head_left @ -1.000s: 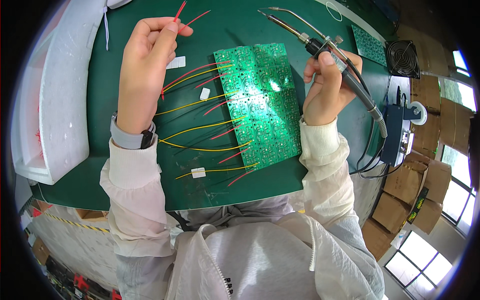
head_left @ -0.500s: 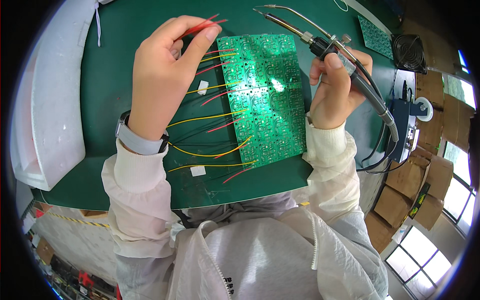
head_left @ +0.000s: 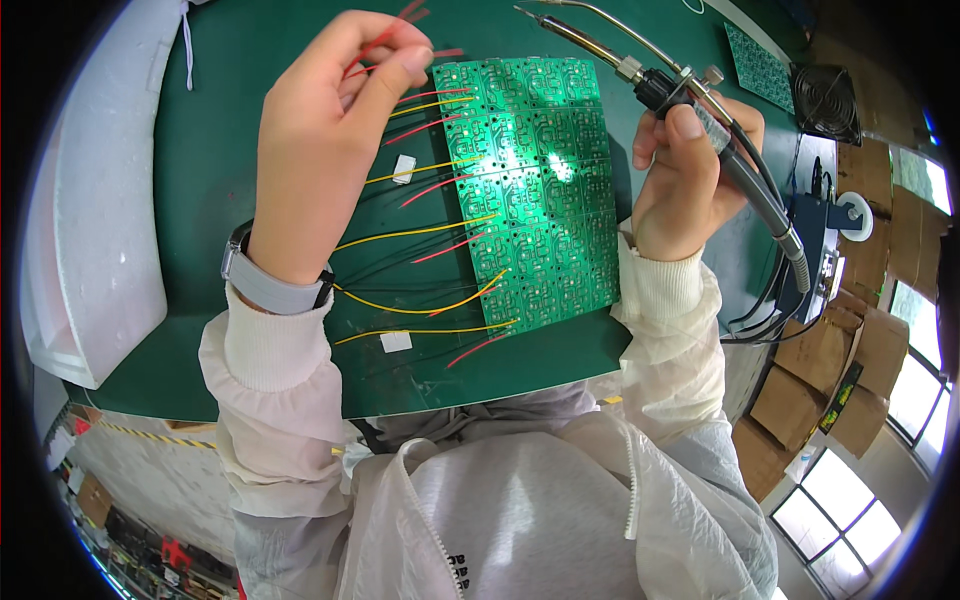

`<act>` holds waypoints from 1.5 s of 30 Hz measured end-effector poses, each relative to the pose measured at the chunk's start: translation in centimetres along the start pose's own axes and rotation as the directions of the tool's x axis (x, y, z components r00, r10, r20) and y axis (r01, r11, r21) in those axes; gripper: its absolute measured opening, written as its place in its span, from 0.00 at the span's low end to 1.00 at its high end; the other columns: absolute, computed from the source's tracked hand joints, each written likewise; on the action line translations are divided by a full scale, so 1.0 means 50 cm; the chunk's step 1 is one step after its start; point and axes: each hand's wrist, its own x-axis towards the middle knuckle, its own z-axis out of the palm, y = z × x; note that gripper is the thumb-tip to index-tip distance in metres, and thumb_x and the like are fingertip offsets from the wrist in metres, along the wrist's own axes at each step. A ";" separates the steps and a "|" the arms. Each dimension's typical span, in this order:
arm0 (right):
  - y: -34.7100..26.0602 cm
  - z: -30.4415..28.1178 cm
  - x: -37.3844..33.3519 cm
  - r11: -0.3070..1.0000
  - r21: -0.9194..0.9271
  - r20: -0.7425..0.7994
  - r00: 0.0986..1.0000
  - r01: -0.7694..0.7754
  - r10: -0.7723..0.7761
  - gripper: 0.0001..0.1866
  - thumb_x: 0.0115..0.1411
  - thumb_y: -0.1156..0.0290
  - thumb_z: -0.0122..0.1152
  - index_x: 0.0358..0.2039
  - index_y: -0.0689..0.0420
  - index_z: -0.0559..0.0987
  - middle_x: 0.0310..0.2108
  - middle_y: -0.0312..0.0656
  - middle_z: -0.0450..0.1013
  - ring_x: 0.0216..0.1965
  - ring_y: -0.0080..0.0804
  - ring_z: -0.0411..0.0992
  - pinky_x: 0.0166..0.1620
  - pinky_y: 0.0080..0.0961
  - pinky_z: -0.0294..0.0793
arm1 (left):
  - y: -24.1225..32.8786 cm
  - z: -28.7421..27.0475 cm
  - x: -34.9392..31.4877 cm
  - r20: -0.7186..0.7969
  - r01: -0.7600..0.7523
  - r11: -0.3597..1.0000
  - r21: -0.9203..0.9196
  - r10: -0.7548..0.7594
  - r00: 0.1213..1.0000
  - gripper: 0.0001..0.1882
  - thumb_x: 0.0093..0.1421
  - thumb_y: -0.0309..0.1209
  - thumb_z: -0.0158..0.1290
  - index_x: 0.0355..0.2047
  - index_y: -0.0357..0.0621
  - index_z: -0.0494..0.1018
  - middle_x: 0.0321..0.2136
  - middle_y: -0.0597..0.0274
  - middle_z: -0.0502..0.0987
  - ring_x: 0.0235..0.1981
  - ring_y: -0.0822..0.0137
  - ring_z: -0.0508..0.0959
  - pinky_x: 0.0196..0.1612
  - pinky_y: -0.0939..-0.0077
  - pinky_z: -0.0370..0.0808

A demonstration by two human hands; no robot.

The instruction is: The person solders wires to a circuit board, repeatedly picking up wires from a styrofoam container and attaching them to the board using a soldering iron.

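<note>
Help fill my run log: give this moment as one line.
left hand: pinching red wires; right hand: holding soldering iron; circuit board: on table, yellow wires at left edge

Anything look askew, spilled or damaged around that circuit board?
Nothing spilled or plainly damaged stands out. The bowed yellow wire at the left of the green circuit board looks slightly odd beside the straighter yellow wire below it.

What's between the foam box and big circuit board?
In the head view: the left hand holding red wires, yellow and red wires off the circuit board, and two white squares.
</note>
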 end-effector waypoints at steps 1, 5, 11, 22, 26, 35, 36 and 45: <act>0.000 0.000 -0.001 1.000 0.012 0.004 1.000 -0.001 0.001 0.16 0.51 0.74 0.63 0.34 0.62 0.65 0.18 0.41 0.68 0.16 0.22 0.65 0.20 0.16 0.64 | -0.001 0.002 -0.003 0.013 0.008 0.999 -0.051 -0.007 1.000 0.08 0.59 0.26 0.50 0.38 0.35 0.71 0.28 0.67 0.75 0.28 0.82 0.70 0.31 0.90 0.63; -0.005 -0.004 -0.008 0.999 -0.019 -0.018 0.999 -0.033 0.032 0.16 0.50 0.75 0.64 0.34 0.63 0.65 0.19 0.41 0.69 0.17 0.22 0.65 0.20 0.15 0.65 | -0.006 0.005 -0.004 0.011 -0.149 0.973 0.178 0.149 0.989 0.05 0.54 0.24 0.54 0.31 0.37 0.73 0.27 0.62 0.75 0.26 0.74 0.74 0.31 0.82 0.70; -0.003 -0.014 -0.021 1.000 -0.026 -0.005 1.000 -0.005 0.005 0.17 0.49 0.75 0.65 0.34 0.63 0.66 0.22 0.41 0.70 0.18 0.21 0.66 0.21 0.15 0.65 | 0.010 0.011 -0.004 0.070 -0.231 0.857 0.461 0.225 0.972 0.06 0.55 0.22 0.54 0.33 0.35 0.73 0.29 0.67 0.76 0.28 0.81 0.70 0.31 0.89 0.65; -0.024 -0.047 -0.050 0.991 -0.130 -0.083 0.996 -0.030 0.019 0.16 0.48 0.72 0.66 0.29 0.62 0.66 0.19 0.40 0.68 0.15 0.19 0.63 0.20 0.13 0.62 | 0.001 0.028 -0.063 0.024 -0.286 0.895 0.342 0.296 0.955 0.06 0.55 0.20 0.53 0.34 0.34 0.70 0.30 0.62 0.73 0.32 0.75 0.73 0.36 0.84 0.70; -0.022 -0.070 -0.070 0.994 -0.109 0.027 0.999 0.022 -0.019 0.17 0.48 0.71 0.67 0.29 0.62 0.65 0.20 0.41 0.69 0.20 0.21 0.65 0.25 0.16 0.65 | 0.006 0.027 -0.073 0.058 -0.236 0.908 0.345 0.230 0.971 0.06 0.55 0.19 0.54 0.34 0.34 0.70 0.30 0.61 0.73 0.32 0.72 0.74 0.37 0.81 0.71; -0.016 -0.056 -0.077 0.996 -0.081 0.151 0.988 0.032 -0.019 0.18 0.48 0.72 0.67 0.29 0.63 0.65 0.21 0.44 0.71 0.21 0.22 0.65 0.26 0.17 0.65 | -0.011 0.036 -0.076 0.089 -0.320 0.850 0.419 0.312 0.946 0.06 0.54 0.19 0.54 0.32 0.33 0.70 0.27 0.62 0.73 0.28 0.74 0.72 0.35 0.84 0.69; -0.014 -0.056 -0.078 0.996 -0.081 0.150 0.988 0.030 -0.018 0.18 0.48 0.72 0.67 0.29 0.63 0.65 0.21 0.44 0.71 0.21 0.22 0.65 0.26 0.17 0.65 | -0.012 0.038 -0.077 0.080 -0.308 0.862 0.403 0.302 0.950 0.06 0.54 0.19 0.54 0.32 0.33 0.70 0.27 0.62 0.73 0.29 0.74 0.72 0.35 0.84 0.69; -0.014 -0.054 -0.081 0.993 -0.115 0.141 0.990 0.026 -0.010 0.18 0.48 0.72 0.67 0.29 0.63 0.65 0.20 0.43 0.70 0.20 0.21 0.65 0.25 0.16 0.64 | -0.013 0.038 -0.079 0.068 -0.285 0.875 0.390 0.281 0.957 0.07 0.54 0.19 0.55 0.33 0.33 0.70 0.28 0.62 0.74 0.30 0.74 0.74 0.37 0.84 0.70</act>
